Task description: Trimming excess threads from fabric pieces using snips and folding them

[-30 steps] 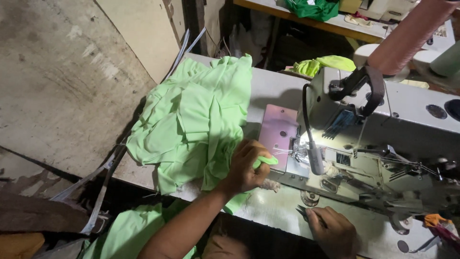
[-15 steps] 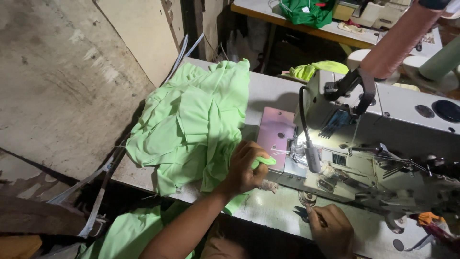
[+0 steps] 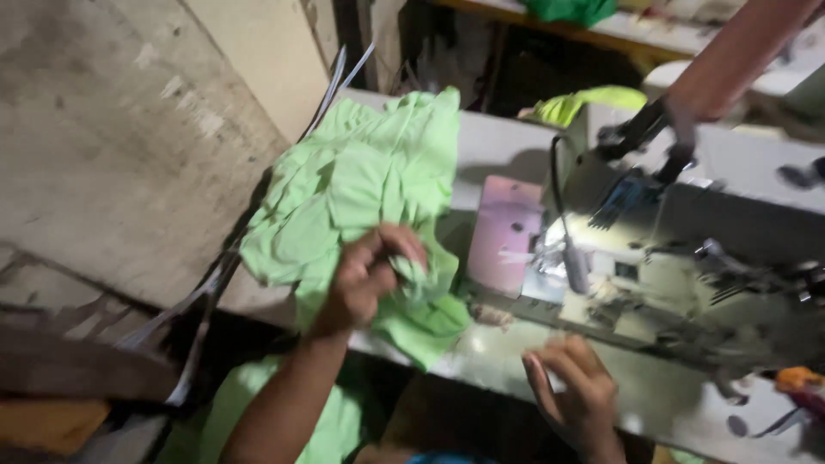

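A: Surface and room?

B: Pale grey desk (image 3: pixel 503 142), worn, lit by a small lamp at the sewing machine (image 3: pixel 687 249). The machine takes up most of the desk's far end. Bare concrete floor (image 3: pixel 103 137) on the side of the fabric away from the machine. A second work surface beyond the machine carries more green and yellow-green cloth (image 3: pixel 576 103).

A: The fabric pile?

B: Light green fabric (image 3: pixel 361 189) lies heaped on the desk, just beside the machine, on the side of the pinkish plate (image 3: pixel 503 232). Long axis runs slantwise, from the desk's back edge down to its front edge, where a corner hangs over.

A: Hands?

B: Left hand (image 3: pixel 369 279) rests on the pile's near end, beside the machine's needle area; grip clenched, fingers pinching a bunched fold of that green fabric. Right hand (image 3: pixel 576 395) lies on the desk in front of the machine bed, fingers curled loosely. Cannot tell whether its grip encloses anything.

A: Obscured items?

B: Frame is motion-blurred. Needle and presser foot not resolvable. Machine's far end is cut off by the frame edge. A reddish arm-like shape (image 3: pixel 739 51) crosses above the machine; identity unclear. More green cloth under the desk's front edge, partly hidden by the left forearm.
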